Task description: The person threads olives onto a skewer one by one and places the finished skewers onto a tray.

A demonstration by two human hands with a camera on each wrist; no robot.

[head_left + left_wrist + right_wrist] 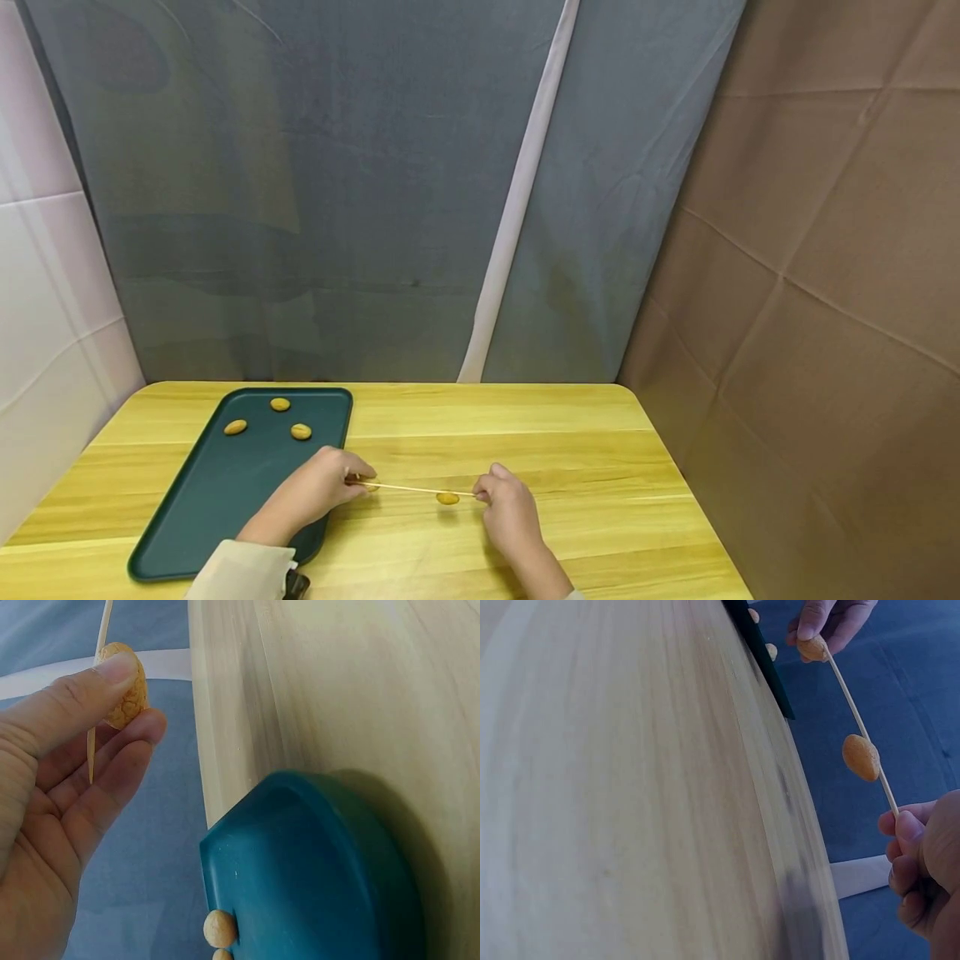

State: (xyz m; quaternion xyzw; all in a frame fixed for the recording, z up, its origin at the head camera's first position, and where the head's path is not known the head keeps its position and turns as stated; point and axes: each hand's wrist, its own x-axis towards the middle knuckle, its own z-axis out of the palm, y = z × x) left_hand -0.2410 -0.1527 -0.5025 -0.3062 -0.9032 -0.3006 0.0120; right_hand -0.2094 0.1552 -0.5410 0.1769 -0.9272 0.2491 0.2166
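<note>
A thin wooden skewer point(408, 488) spans the gap between the two hands, above the table. My left hand point(322, 483) pinches a wrinkled golden-brown oval puff point(129, 705) at the skewer's pointed end; the tip shows beyond it in the left wrist view. Whether the stick passes through this puff is hidden by the thumb. A second puff point(861, 757) sits on the skewer nearer the other end, apart from both hands. With curled fingers, my right hand point(512, 512) grips the skewer's opposite end.
Left on the wooden table point(600, 467) lies a dark green rimmed tray point(225, 500). Three similar puffs point(301, 432) rest near its far end. The left forearm crosses over the tray's near right side. Cloth hangs behind the table and at both sides.
</note>
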